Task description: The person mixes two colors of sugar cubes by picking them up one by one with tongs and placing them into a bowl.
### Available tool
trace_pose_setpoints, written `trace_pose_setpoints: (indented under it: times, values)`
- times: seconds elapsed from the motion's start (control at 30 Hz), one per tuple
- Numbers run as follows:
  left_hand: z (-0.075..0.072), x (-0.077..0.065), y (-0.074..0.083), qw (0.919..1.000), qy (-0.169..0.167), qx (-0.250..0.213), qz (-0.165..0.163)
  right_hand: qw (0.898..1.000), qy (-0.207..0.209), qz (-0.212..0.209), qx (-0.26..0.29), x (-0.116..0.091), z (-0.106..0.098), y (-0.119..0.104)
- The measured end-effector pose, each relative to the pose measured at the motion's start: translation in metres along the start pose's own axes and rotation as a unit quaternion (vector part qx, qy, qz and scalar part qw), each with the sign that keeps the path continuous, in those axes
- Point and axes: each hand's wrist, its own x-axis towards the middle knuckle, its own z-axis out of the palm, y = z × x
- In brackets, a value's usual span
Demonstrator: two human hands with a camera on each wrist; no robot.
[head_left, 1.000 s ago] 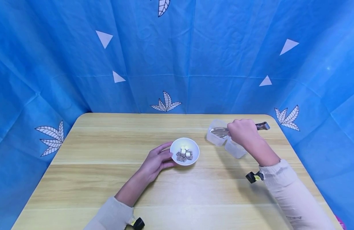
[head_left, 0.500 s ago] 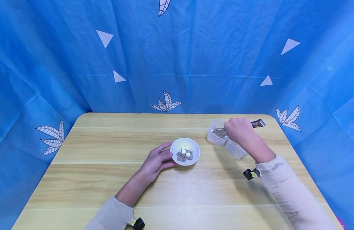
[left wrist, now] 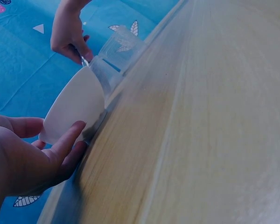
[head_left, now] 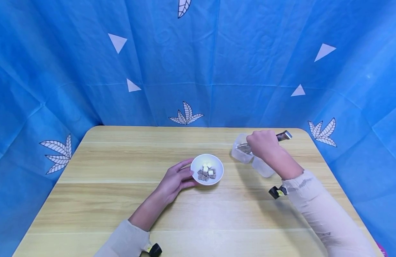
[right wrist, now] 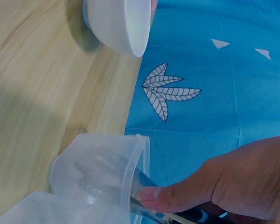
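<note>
My left hand (head_left: 174, 181) steadies a white bowl (head_left: 219, 170) by its left side, thumb and fingers spread around the wall. Inside the bowl lie several brown cubes (head_left: 203, 176) and a few white cubes (head_left: 210, 172). To the right, my right hand (head_left: 264, 145) grips a pair of metal tongs (head_left: 242, 147) with a dark handle. The tongs' metal end reaches down into a translucent plastic container (right wrist: 95, 158). My hand covers the middle of the tongs. What lies between their tips is unclear.
A second translucent container (head_left: 262, 167) stands right beside the first, nearer me. Everything sits on a wood-grain table (head_left: 120, 157). A blue curtain (head_left: 198, 64) with leaf prints hangs behind the table and along its sides.
My right hand has shifted slightly left with the tongs, and the handle end has moved left and up a little. The left hand and bowl have stayed in place.
</note>
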Motion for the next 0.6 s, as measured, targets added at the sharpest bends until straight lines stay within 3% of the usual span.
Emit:
trace_pose_setpoints:
  times: [0.37, 0.6]
  values:
    - [0.0, 0.001, 0.0, 1.0, -0.002, 0.002, 0.002, 0.998, -0.029, -0.01, -0.05, 0.017, -0.008, -0.013]
    - [0.0, 0.001, 0.001, 1.0, 0.002, 0.001, -0.003, 0.997, -0.014, -0.021, -0.074, 0.024, -0.008, -0.023]
